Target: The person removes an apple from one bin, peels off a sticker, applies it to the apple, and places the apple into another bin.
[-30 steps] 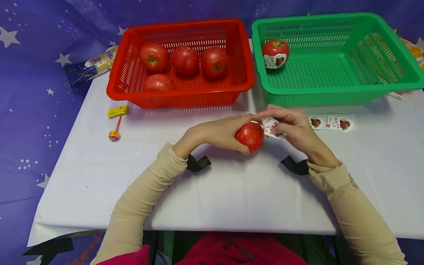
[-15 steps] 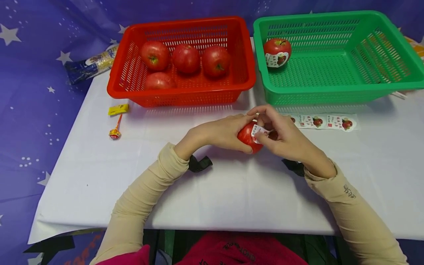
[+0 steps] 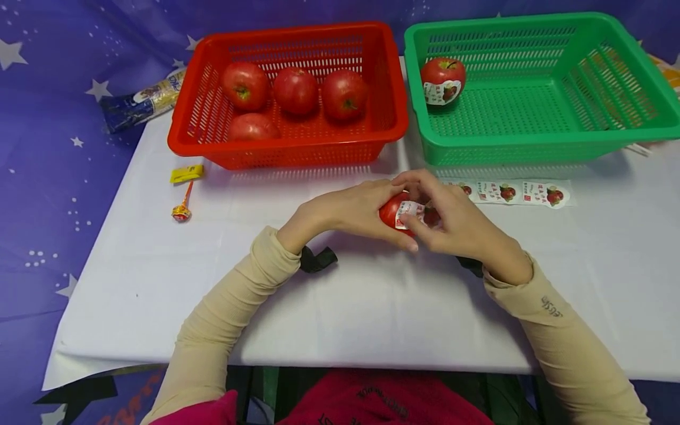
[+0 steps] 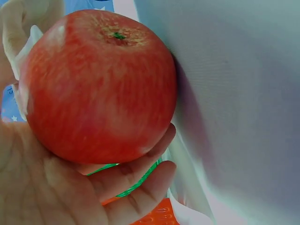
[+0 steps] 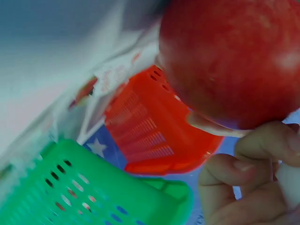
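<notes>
Apple in hand: a red apple [image 3: 393, 212] sits just above the white tablecloth [image 3: 372, 307], in front of the gap between the two baskets; the left wrist view shows its stem end [image 4: 117, 35] turned away from the palm.
Left hand: the left hand [image 3: 350, 212] cups the apple from the side, fingers curled under and round it.
Right hand: the right hand [image 3: 457, 221] pinches a white sticker [image 3: 408, 212] against the apple's near face, thumb and fingertips bent onto it.
Sticker strip: a backing sheet with apple stickers [image 3: 520, 193] lies on the cloth just right of the apple, in front of the green basket.
Red basket: the red basket [image 3: 287, 156] behind and left of the apple holds four bare apples [image 3: 295, 90].
Green basket: the green basket [image 3: 536, 150] behind and right of the apple holds one labelled apple [image 3: 443, 81] in its near-left corner.
Left of the red basket: a yellow wrapper [image 3: 186, 173], a lollipop [image 3: 182, 211] and a blue packet [image 3: 139, 106].
Hard to make out: the right hand covers most of the apple's right side; the sticker's print is unreadable; the right wrist view is blurred.
Surroundings: a blue star-printed cloth [image 3: 48, 177] hangs behind and beside the table.
</notes>
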Motion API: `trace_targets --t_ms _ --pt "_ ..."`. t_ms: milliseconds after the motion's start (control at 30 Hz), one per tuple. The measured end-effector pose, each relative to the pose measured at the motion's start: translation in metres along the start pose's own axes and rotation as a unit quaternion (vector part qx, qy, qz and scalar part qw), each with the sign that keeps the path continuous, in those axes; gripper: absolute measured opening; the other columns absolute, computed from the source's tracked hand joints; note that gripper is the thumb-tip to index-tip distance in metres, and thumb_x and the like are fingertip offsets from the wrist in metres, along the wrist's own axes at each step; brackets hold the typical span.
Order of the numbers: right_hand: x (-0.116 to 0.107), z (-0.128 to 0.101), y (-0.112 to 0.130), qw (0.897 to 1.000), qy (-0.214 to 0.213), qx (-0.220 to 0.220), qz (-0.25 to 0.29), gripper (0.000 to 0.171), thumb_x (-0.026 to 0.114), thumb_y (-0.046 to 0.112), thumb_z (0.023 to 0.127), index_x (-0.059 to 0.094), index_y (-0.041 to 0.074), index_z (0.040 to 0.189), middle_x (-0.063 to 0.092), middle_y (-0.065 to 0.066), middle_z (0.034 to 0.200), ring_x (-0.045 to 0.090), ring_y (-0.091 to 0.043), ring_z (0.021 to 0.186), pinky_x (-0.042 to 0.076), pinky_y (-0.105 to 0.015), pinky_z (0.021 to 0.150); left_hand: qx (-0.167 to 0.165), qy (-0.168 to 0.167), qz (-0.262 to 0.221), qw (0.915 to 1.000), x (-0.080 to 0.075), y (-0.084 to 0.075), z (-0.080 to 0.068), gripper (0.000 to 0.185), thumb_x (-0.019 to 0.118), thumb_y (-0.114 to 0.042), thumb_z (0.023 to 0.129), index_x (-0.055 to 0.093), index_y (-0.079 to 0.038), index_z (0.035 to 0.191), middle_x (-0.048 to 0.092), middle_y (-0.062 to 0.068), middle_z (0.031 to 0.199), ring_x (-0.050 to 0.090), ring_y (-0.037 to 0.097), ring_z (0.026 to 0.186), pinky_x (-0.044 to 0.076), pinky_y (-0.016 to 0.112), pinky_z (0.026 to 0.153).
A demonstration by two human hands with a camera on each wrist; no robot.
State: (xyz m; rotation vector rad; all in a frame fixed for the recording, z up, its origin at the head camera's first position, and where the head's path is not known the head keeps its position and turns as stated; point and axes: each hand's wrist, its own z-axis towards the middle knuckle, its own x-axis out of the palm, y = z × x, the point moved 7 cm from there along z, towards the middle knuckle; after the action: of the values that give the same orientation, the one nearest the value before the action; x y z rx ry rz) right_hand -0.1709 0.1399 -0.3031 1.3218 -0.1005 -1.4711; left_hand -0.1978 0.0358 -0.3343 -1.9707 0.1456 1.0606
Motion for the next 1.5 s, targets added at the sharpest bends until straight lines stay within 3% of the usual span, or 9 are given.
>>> trace_targets --t_ms 300,467,600,733,867,933,1167,1400,1500 --pt "-0.003 -0.002 -0.024 0.987 0.011 0.081 0.141 0.048 0.076 -0.004 0.074 0.048 -0.001 0.113 0.05 -0.004 0.084 0.051 -0.012 0.072 0.044 -0.017 0.061 0.053 0.032 -0.034 0.9975 -0.001 -0.002 0.001 0.065 0.069 -0.047 0.084 0.039 -0.022 0.137 0.051 -0.005 0.118 0.05 0.007 0.108 0.046 0.022 0.089" --pt "-0.003 -0.006 -0.052 0.936 0.075 0.118 0.322 0.039 0.068 -0.018 0.075 0.049 -0.003 0.107 0.05 -0.005 0.081 0.053 -0.014 0.07 0.048 -0.022 0.058 0.063 0.049 -0.056 0.9952 0.002 -0.004 0.003 0.061 0.071 -0.041 0.084 0.041 -0.022 0.133 0.05 -0.002 0.12 0.05 0.009 0.109 0.046 0.024 0.09" --pt "-0.007 -0.009 -0.067 0.917 0.096 0.119 0.369 0.033 0.054 -0.024 0.079 0.053 -0.001 0.102 0.052 -0.003 0.08 0.055 -0.013 0.071 0.049 -0.021 0.062 0.057 0.066 -0.076 0.9933 0.005 0.0 0.004 0.062 0.075 -0.033 0.081 0.043 -0.022 0.133 0.05 -0.002 0.123 0.05 0.01 0.109 0.046 0.024 0.089" --pt "-0.01 -0.01 -0.063 0.931 0.072 0.112 0.34 0.033 0.056 -0.022 0.079 0.049 -0.006 0.108 0.053 -0.005 0.081 0.052 -0.014 0.069 0.045 -0.024 0.06 0.056 0.065 -0.086 0.9925 0.007 0.001 0.005 0.062 0.076 -0.03 0.08 0.045 -0.024 0.133 0.051 -0.003 0.124 0.051 0.01 0.107 0.048 0.024 0.087" --pt "-0.003 -0.008 -0.05 0.963 0.09 0.124 0.221 0.059 0.081 -0.001 0.072 0.044 0.002 0.118 0.047 -0.007 0.082 0.046 -0.016 0.062 0.041 -0.026 0.055 0.075 0.054 -0.078 0.9926 0.005 -0.002 0.007 0.066 0.079 -0.033 0.077 0.045 -0.023 0.132 0.053 -0.006 0.122 0.053 0.008 0.105 0.048 0.022 0.086" --pt "0.002 -0.009 -0.048 0.969 0.114 0.143 0.169 0.069 0.088 0.009 0.066 0.044 0.011 0.119 0.046 -0.007 0.082 0.044 -0.017 0.059 0.039 -0.027 0.054 0.087 0.056 -0.084 0.9911 0.006 -0.004 0.007 0.068 0.08 -0.036 0.076 0.045 -0.022 0.132 0.053 -0.007 0.122 0.053 0.007 0.106 0.048 0.022 0.087" --pt "0.008 -0.013 -0.058 0.958 0.184 0.157 0.151 0.067 0.087 0.005 0.067 0.047 0.008 0.12 0.055 -0.01 0.082 0.05 -0.017 0.059 0.05 -0.027 0.063 0.102 0.079 -0.133 0.9827 0.006 -0.008 0.006 0.056 0.075 -0.031 0.083 0.048 -0.019 0.131 0.052 -0.006 0.124 0.051 0.008 0.111 0.048 0.023 0.091" --pt "0.012 -0.017 -0.061 0.933 0.227 0.154 0.234 0.067 0.082 0.001 0.072 0.042 0.002 0.126 0.055 -0.014 0.102 0.066 -0.023 0.065 0.055 -0.032 0.061 0.103 0.079 -0.144 0.9811 0.008 -0.003 0.007 0.053 0.076 -0.022 0.08 0.052 -0.017 0.127 0.054 -0.003 0.122 0.052 0.011 0.109 0.05 0.025 0.088" --pt "0.012 -0.016 -0.061 0.939 0.217 0.158 0.216 0.061 0.083 0.005 0.072 0.046 0.002 0.121 0.058 -0.012 0.097 0.065 -0.02 0.066 0.054 -0.029 0.061 0.105 0.064 -0.116 0.9857 0.01 -0.003 0.008 0.059 0.078 -0.024 0.076 0.052 -0.016 0.129 0.056 -0.003 0.118 0.054 0.01 0.103 0.05 0.023 0.084"
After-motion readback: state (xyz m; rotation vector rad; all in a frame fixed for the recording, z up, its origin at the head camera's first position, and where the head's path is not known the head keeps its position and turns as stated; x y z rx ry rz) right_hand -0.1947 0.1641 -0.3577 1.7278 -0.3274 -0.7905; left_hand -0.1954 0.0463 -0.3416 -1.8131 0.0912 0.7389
